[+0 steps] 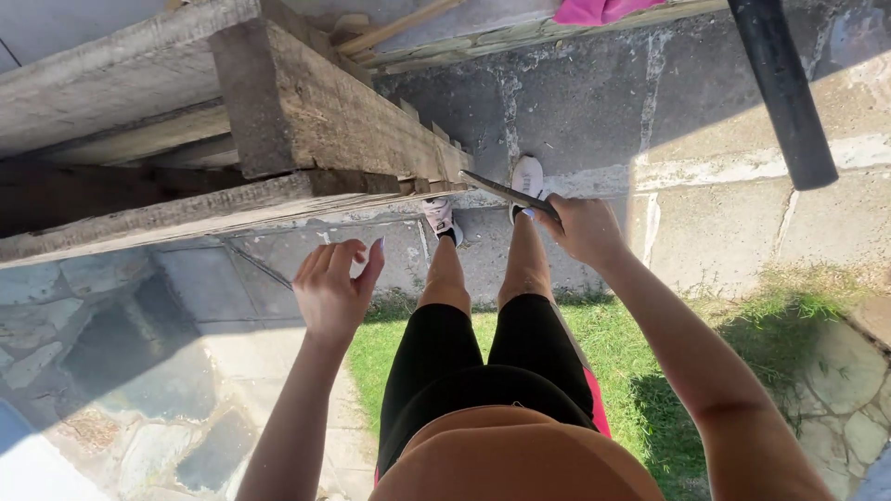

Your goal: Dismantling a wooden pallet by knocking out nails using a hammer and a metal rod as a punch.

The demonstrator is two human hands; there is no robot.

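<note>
Flat dark blade (506, 192), long and thin like a scraper or knife, is gripped in our right hand (585, 230). Our fingers are curled tightly around its near end, and the rest of the tool runs up and to the left from the fist. Its tip reaches the lower edge of a weathered wooden plank (325, 116), part of a rough timber structure (139, 218) that fills the upper left of the view. We cannot tell whether the tip actually touches the wood or stops just beside it.

Our left hand (336, 288) is well apart from the tool, lower and to the left. It holds nothing: the palm faces us, the fingers are loosely bent and the thumb stands up. It hovers in the air just below the bottom board of the timber structure, not touching it.

Between our two forearms we look straight down at our own legs in black shorts (483, 362) and at light-coloured shoes (527, 176) on grey paving slabs (705, 223). A strip of green grass (631, 353) lies under our right arm. To the lower left are irregular stone flags (139, 390), partly in shadow. A dark round pole (784, 93) crosses the upper right corner, and a bit of pink cloth (594, 9) shows at the top edge.
</note>
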